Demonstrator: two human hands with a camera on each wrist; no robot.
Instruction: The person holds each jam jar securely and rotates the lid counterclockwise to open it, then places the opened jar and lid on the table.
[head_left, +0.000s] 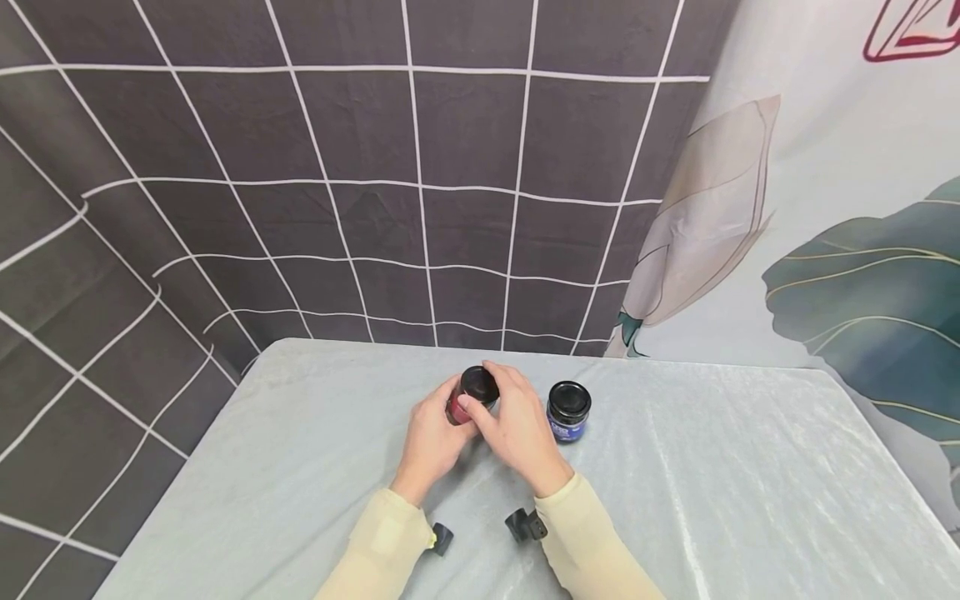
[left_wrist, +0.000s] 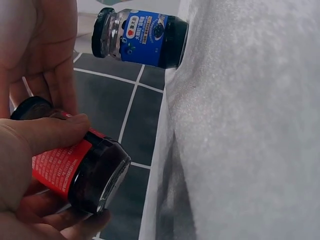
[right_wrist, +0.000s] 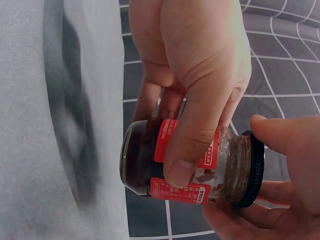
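A jam jar with a red label point(right_wrist: 162, 142) and a black lid point(right_wrist: 254, 172) is held between both hands, slightly tilted and raised off the table. My left hand point(head_left: 435, 442) grips the jar's glass body, its thumb lying across the red label in both wrist views. At the top, my right hand point(head_left: 521, 421) holds the lid by its rim, thumb on one side and fingers on the other. The lid sits on the jar's neck. Right of the hands, a second jar with a blue label point(head_left: 567, 412) and black lid stands upright, apart from the right hand.
A pale grey cloth covers the table point(head_left: 712, 483). Behind it hangs a dark curtain with a white grid point(head_left: 465, 225); a white leaf-patterned curtain point(head_left: 825, 283) hangs at the right. Small black devices point(head_left: 442, 539) stick out at both wrists.
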